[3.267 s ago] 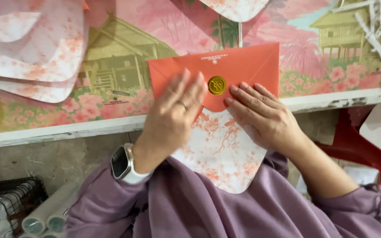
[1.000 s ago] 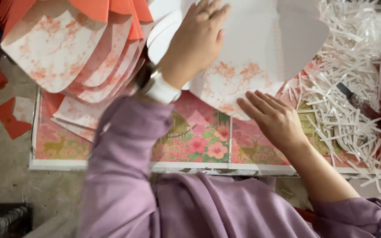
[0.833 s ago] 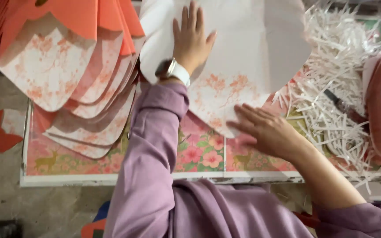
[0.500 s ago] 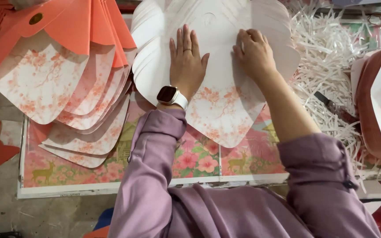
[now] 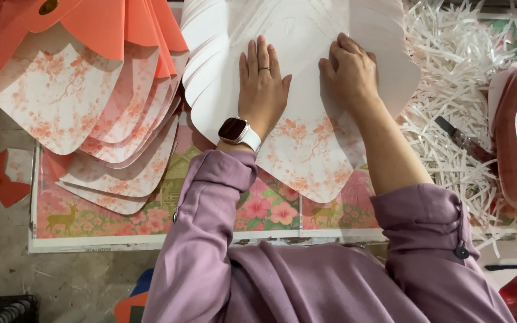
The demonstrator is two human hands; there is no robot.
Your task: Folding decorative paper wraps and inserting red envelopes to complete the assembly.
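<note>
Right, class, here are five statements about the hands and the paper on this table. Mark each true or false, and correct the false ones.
1. The left hand lies flat, palm down, on the white paper blank. True.
2. The right hand is lifting a pair of scissors. False: it presses on the same white blank and holds no tool.
3. A smartwatch sits on the left wrist. True.
4. The fanned stack of coral envelopes lies to the person's right. False: it lies to the left of the hands.
5. Shredded white paper strips are piled to the right of the blank. True.
</note>
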